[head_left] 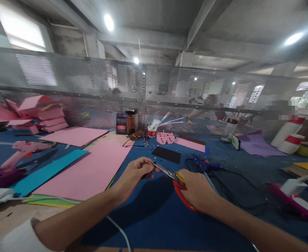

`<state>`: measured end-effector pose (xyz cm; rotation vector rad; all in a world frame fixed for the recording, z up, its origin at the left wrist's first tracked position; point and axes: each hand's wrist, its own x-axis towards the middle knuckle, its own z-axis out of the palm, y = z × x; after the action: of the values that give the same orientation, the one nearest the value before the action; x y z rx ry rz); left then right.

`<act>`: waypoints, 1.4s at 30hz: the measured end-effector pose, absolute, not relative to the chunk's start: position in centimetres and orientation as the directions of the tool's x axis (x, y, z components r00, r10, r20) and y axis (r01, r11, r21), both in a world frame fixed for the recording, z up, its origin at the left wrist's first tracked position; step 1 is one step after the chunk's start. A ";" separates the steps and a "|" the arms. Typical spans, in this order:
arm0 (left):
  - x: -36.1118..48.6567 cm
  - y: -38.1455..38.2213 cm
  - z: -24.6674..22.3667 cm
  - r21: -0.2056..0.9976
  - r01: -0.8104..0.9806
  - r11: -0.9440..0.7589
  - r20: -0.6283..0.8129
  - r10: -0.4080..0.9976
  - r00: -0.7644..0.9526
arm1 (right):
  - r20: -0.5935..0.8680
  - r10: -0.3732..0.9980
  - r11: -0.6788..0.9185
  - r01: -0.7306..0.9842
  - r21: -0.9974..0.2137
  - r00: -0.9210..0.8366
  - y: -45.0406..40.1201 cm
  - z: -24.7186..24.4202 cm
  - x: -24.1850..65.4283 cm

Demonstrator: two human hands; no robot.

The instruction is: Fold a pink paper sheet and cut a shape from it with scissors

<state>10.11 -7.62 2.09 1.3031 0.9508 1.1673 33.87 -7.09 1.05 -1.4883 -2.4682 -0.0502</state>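
Observation:
Red-and-yellow-handled scissors [180, 190] are in my right hand [197, 189], whose fingers wrap round the handles. Their metal blades point up and left and reach the fingertips of my left hand [139, 169]. That hand is closed in a pinch; what it holds, if anything, is too small and blurred to make out. Beneath both hands lies the dark blue table top [148, 224]. Just beyond them is a black paper rectangle [166, 154], and behind it a pink piece with black dots [165, 138] beside a pink strip [190, 144].
Pink sheets [90, 168] and a teal strip [51, 171] cover the left side. A pink glue gun [22, 152] lies far left, a blue glue gun [205, 163] with cable at right. Glasses [143, 142], a paper cup [152, 131] and a purple sheet [260, 144] stand farther back.

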 end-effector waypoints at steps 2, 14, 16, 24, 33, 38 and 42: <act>10.1 -7.6 2.1 0.992 -0.096 -0.086 0.104 0.975 0.196 | 0.232 0.866 0.476 0.873 -0.105 -0.444 -7.1 1.0 33.9; 9.8 -7.4 1.7 0.992 -0.115 -0.059 0.083 0.972 0.221 | 0.248 0.867 0.468 0.876 -0.114 -0.432 -6.9 1.0 33.9; 9.8 -7.3 1.6 0.992 -0.112 -0.056 0.080 0.972 0.219 | 0.248 0.867 0.468 0.876 -0.115 -0.431 -6.9 1.0 33.9; 9.8 -7.3 1.6 0.993 -0.099 -0.057 0.078 0.974 0.215 | 0.232 0.873 0.463 0.879 -0.118 -0.429 -6.8 0.9 33.9; 9.7 -7.3 1.6 0.994 -0.099 -0.047 0.067 0.977 0.204 | 0.241 0.867 0.472 0.874 -0.113 -0.437 -6.8 1.0 33.9; 9.8 -7.4 1.8 0.994 -0.092 -0.055 0.072 0.979 0.191 | 0.271 0.855 0.481 0.871 -0.095 -0.442 -6.9 0.7 33.9; 9.8 -7.4 1.8 0.994 -0.061 -0.091 0.102 0.973 0.207 | 0.258 0.850 0.493 0.866 -0.081 -0.459 -6.8 0.7 33.8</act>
<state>9.75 -7.41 1.79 1.3337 0.9672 1.1438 33.76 -6.83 0.66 -1.4579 -2.4757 -0.0893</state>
